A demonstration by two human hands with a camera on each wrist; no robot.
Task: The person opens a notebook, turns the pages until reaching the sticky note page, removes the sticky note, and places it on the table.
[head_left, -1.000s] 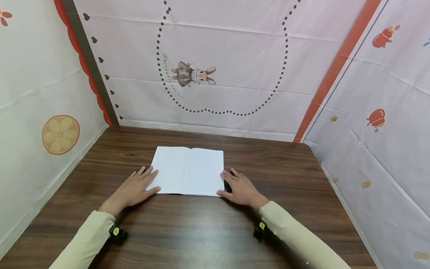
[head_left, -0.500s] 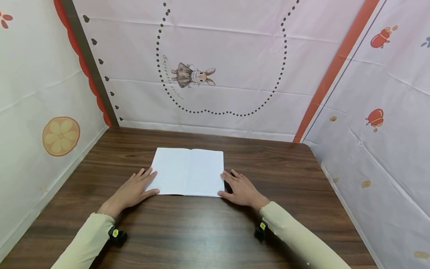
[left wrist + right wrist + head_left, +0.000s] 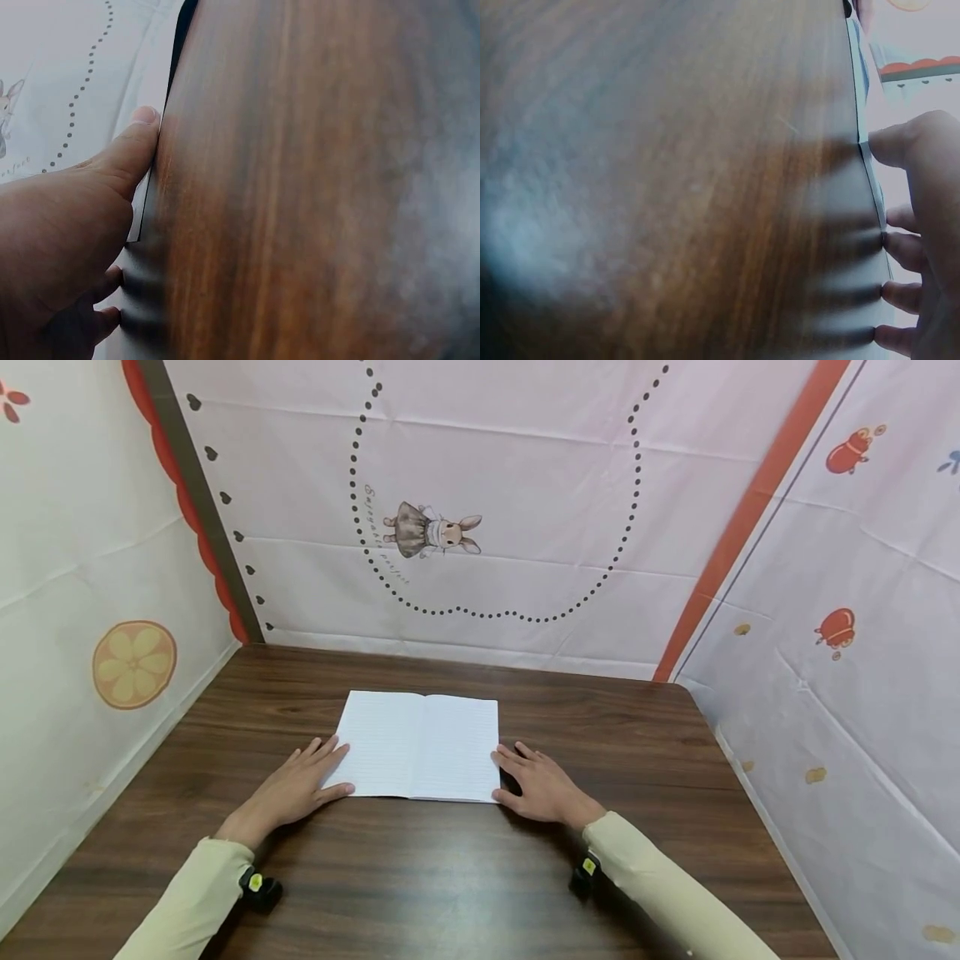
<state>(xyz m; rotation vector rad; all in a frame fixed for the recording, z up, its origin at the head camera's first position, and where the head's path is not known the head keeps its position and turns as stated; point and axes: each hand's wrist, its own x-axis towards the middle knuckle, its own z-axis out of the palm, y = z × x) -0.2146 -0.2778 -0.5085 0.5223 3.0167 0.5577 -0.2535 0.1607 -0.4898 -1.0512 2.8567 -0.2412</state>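
Observation:
An open notebook [image 3: 416, 747] with lined white pages lies flat on the dark wooden table. The left hand [image 3: 295, 785] rests at its left edge, fingers spread, with the thumb and a fingertip on the page. At the opposite edge the right hand [image 3: 542, 783] lies with spread fingers, its thumb and fingertips touching the lower right side. In the left wrist view the thumb of the left hand [image 3: 67, 225] presses on the notebook's near edge. The right wrist view has the right hand [image 3: 930, 240] with its thumb at the notebook corner and fingertips down.
The brown table [image 3: 442, 893] runs up to a printed white cloth [image 3: 525, 518] at the back. More cloth hangs along the left and right sides. A small black wrist camera [image 3: 261, 890] sits on the left sleeve, another on the right.
The right thumb has slid slightly outward to the notebook's edge. Otherwise the hands and notebook stay nearly in place; the head view has shifted very slightly.

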